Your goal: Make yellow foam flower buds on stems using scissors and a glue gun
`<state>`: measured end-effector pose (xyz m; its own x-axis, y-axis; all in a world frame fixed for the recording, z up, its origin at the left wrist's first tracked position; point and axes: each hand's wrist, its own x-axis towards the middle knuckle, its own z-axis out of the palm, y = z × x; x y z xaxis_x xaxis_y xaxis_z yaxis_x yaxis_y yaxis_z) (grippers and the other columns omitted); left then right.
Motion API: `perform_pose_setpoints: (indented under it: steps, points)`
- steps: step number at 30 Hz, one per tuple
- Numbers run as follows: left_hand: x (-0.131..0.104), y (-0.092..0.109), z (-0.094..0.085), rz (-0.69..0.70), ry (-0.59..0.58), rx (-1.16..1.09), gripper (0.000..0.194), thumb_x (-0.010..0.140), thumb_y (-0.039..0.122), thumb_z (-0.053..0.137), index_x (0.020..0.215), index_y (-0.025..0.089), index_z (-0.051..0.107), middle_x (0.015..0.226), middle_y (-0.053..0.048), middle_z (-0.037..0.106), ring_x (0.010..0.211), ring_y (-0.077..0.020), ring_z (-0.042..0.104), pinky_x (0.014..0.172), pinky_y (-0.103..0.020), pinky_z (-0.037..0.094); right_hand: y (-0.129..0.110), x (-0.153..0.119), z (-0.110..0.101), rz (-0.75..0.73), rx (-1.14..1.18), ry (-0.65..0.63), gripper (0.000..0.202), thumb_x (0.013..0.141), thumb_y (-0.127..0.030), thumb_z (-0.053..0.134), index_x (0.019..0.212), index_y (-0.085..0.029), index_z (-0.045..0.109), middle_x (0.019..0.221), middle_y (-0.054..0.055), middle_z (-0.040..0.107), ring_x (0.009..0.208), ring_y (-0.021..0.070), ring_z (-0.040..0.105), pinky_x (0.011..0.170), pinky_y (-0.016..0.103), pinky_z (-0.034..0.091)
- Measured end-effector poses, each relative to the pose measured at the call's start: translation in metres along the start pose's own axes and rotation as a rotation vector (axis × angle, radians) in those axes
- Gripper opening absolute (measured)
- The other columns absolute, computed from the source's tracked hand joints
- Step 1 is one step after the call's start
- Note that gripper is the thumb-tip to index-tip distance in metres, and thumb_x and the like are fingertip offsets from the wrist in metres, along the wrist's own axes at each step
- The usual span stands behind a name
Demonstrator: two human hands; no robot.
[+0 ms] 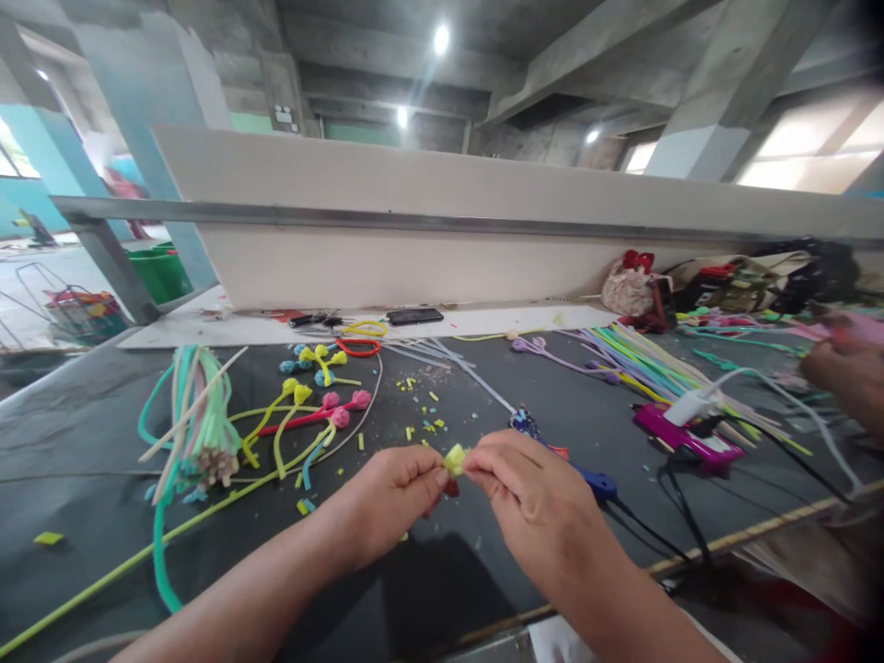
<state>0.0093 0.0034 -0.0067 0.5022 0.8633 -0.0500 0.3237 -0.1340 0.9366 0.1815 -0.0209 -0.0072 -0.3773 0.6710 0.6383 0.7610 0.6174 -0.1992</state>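
Between my two hands is a small yellow-green piece of soft fuzzy stem, folded or bunched up (454, 459). My left hand (397, 488) pinches it from the left with thumb and forefinger. On its other side, the fingertips of my right hand (535, 493) are closed on it. Just beyond my right hand lies a tool with a blue handle (599, 482) and a black cord, its front part partly hidden. Yellow and blue cut bits (432, 425) are scattered on the dark tabletop (442, 589) beyond my hands.
At left lies a bundle of pastel stems (214, 414), with yellow and pink knobbed stems (338, 410) beside it. More stems (642, 359), a magenta power strip (687, 437) and cords lie at right. A phone (414, 316) rests by the white board. Another person's hand (846, 364) is far right.
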Motion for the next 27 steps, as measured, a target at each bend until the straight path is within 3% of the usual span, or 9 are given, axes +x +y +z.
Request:
perform_pose_setpoints:
  steps: [8,18,23,27]
  points:
    - [-0.002,0.002,0.001,0.066,-0.057,0.116,0.023,0.083,0.024,0.039,0.073,0.016,0.058,0.061,0.003,0.046,0.059,-0.0101,0.042,0.055,-0.019,0.032,0.002,0.001,0.001,-0.043,-0.049,-0.081,0.022,0.078,-0.001,0.048,0.073,-0.020,0.058,0.070,-0.001,0.055,0.068,0.0146,0.050,0.067,0.030,0.030]
    - [-0.001,0.002,0.000,0.108,-0.109,0.149,0.025,0.085,0.025,0.039,0.073,0.015,0.058,0.063,0.003,0.046,0.062,-0.0100,0.042,0.058,-0.020,0.033,0.005,-0.001,0.000,-0.052,-0.044,-0.141,0.020,0.079,-0.002,0.048,0.072,-0.019,0.057,0.070,0.000,0.053,0.068,0.0146,0.048,0.068,0.030,0.029]
    - [0.001,-0.006,0.004,0.116,-0.065,0.096,0.029,0.087,0.032,0.039,0.073,0.014,0.058,0.062,0.004,0.044,0.061,-0.0096,0.040,0.057,-0.020,0.031,0.000,0.000,0.000,-0.065,-0.022,-0.084,0.021,0.081,-0.002,0.047,0.073,-0.018,0.058,0.071,0.001,0.057,0.068,0.0152,0.051,0.068,0.030,0.033]
    - [0.000,-0.007,0.005,0.062,-0.009,0.041,0.030,0.086,0.035,0.040,0.074,0.015,0.058,0.061,0.004,0.041,0.058,-0.0090,0.038,0.054,-0.020,0.028,0.005,0.004,-0.012,-0.070,0.061,0.094,0.013,0.085,-0.010,0.051,0.086,-0.019,0.061,0.081,0.002,0.062,0.078,0.0145,0.057,0.074,0.027,0.040]
